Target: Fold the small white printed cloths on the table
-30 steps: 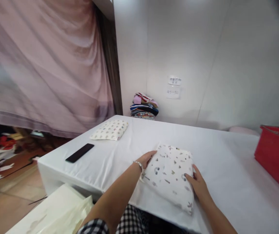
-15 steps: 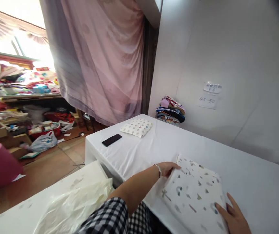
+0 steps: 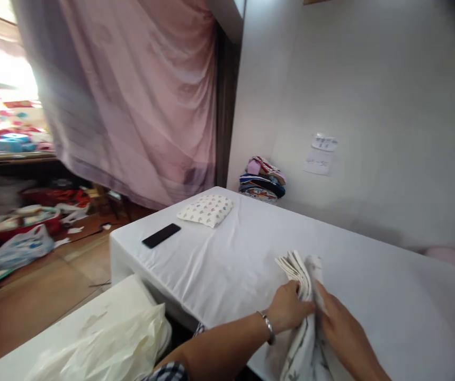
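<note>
A white folded cloth (image 3: pixel 304 328) with small printed shapes is bunched upright over the bed-like white surface, its stacked layers fanned out at the top. My left hand (image 3: pixel 291 307), with a silver bracelet at the wrist, grips the layers from the left, thumb across them. On the other side my right hand (image 3: pixel 342 323) presses a part of the cloth between its palm and the bundle; some of its fingers are hidden. Farther back lies a small patterned fabric piece (image 3: pixel 207 210), puffy like a little pillow. Near it rests a black phone (image 3: pixel 161 235).
The white-covered table (image 3: pixel 247 248) runs along the wall. A pile of folded textiles (image 3: pixel 262 179) stands at its far edge. At lower left, a cream plastic bag (image 3: pixel 112 344) lies on a white surface (image 3: pixel 119 296). A pink curtain (image 3: pixel 151 95) hangs behind; clutter lies on the floor left.
The printed cloth lay flat with a hand at either side; now it is folded up into an upright bundle between both hands. The view has swung slightly right.
</note>
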The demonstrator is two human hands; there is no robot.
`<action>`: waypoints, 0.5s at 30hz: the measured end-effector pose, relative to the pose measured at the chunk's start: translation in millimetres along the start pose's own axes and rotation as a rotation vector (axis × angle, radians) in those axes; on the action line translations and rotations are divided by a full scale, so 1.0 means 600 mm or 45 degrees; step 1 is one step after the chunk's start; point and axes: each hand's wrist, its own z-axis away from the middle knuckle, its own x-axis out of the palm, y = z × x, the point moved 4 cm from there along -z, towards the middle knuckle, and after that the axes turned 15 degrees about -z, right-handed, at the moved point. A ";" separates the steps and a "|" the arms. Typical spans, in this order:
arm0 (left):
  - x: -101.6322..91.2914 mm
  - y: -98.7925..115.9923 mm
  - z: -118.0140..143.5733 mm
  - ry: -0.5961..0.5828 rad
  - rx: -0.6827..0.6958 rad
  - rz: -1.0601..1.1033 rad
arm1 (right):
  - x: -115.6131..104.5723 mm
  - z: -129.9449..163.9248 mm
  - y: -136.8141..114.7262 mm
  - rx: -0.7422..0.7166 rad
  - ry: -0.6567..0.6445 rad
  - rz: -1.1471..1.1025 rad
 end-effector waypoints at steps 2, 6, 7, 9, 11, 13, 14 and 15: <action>0.001 0.007 0.010 -0.016 0.008 0.034 | 0.009 0.008 -0.051 -0.060 0.038 -0.003; 0.001 -0.002 0.011 -0.146 -0.059 0.251 | 0.013 0.017 -0.110 0.081 -0.042 0.035; 0.000 -0.006 0.007 -0.179 -0.085 0.335 | 0.013 0.017 -0.117 0.124 -0.066 0.061; -0.001 -0.009 -0.002 -0.269 -0.097 0.482 | 0.012 0.014 -0.121 0.236 -0.079 0.111; 0.001 -0.011 -0.009 -0.410 -0.151 0.562 | 0.011 0.008 -0.117 0.312 -0.077 0.110; 0.005 -0.014 -0.015 -0.461 -0.210 0.565 | 0.009 0.000 -0.106 0.364 -0.053 0.078; 0.006 -0.014 -0.018 -0.435 -0.195 0.567 | 0.006 -0.004 -0.097 0.390 -0.035 0.056; 0.010 -0.015 -0.020 -0.421 -0.191 0.571 | 0.003 -0.008 -0.087 0.414 -0.022 0.030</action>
